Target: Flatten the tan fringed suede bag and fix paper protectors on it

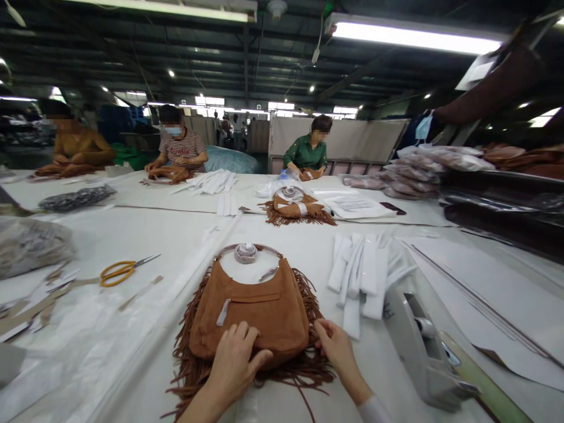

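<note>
A brown suede bag with long fringe lies flat on the white table in front of me, its wrapped handle arching away. My left hand rests on the bag's lower edge, fingers spread flat. At the bag's right bottom corner, my right hand presses into the fringe with fingers curled against it. Neither hand lifts the bag.
A pile of white folded strips lies right of the bag, and a grey tape dispenser stands at the near right. Yellow scissors lie left. Another fringed bag sits farther back. Three people work at the far side.
</note>
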{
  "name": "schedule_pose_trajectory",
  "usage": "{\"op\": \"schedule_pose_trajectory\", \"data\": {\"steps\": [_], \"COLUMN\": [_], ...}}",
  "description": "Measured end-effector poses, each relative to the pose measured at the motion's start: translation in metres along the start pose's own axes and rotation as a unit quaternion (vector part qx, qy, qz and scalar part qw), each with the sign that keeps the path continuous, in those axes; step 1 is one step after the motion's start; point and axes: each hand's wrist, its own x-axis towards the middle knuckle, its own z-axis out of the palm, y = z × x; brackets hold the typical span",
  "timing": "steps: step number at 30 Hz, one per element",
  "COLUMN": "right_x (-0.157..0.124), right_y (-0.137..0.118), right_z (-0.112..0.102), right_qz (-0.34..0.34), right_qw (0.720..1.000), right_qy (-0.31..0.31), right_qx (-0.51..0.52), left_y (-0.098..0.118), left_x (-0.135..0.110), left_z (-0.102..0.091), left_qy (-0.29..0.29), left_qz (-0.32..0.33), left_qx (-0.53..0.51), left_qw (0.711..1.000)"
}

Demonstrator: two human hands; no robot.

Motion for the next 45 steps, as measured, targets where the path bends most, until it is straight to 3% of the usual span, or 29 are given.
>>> {"op": "schedule_pose_trajectory", "data": {"steps": [5,8,11,15,20,24,28,35,41,45], "right_x": [0.038,0.050,0.052,0.050,0.051,0.049,0.042,0.038,0.033,0.027], "right_y": [-0.012,-0.015,-0.012,0.001,0.020,0.021,0.015,0.012,-0.002,-0.014], "right_z": [0.009,0.015,0.021,0.029,0.038,0.039,0.037,0.034,0.015,0.010], "right_qz": [-0.009,-0.006,-0.021,-0.048,-0.038,-0.053,-0.073,-0.055,-0.031,-0.035], "right_qw": [0.997,0.993,0.991,0.994,0.999,0.998,0.996,0.996,0.997,0.999], "right_qy": [-0.031,-0.033,-0.035,-0.013,0.001,0.013,0.027,0.042,0.046,0.002], "right_qx": [-0.074,-0.114,-0.125,-0.097,-0.021,0.025,0.038,0.050,0.045,0.023], "left_y": [0.045,0.080,0.096,0.086,0.066,0.074,0.080,0.043,0.027,0.028], "left_x": [0.046,0.066,0.068,0.059,0.057,0.077,0.101,0.116,0.117,0.115], "left_z": [-0.016,-0.006,0.018,0.042,0.043,0.039,0.051,0.077,0.085,0.085], "left_qy": [-0.018,-0.055,-0.100,-0.119,-0.130,-0.132,-0.150,-0.148,-0.132,-0.128], "left_qz": [-0.005,-0.007,-0.029,-0.056,-0.072,-0.119,-0.139,-0.130,-0.126,-0.125], "left_qx": [-0.119,-0.046,0.029,0.027,-0.096,-0.082,-0.052,-0.166,-0.354,-0.453], "left_qw": [0.993,0.997,0.994,0.991,0.984,0.981,0.977,0.966,0.917,0.874]}}
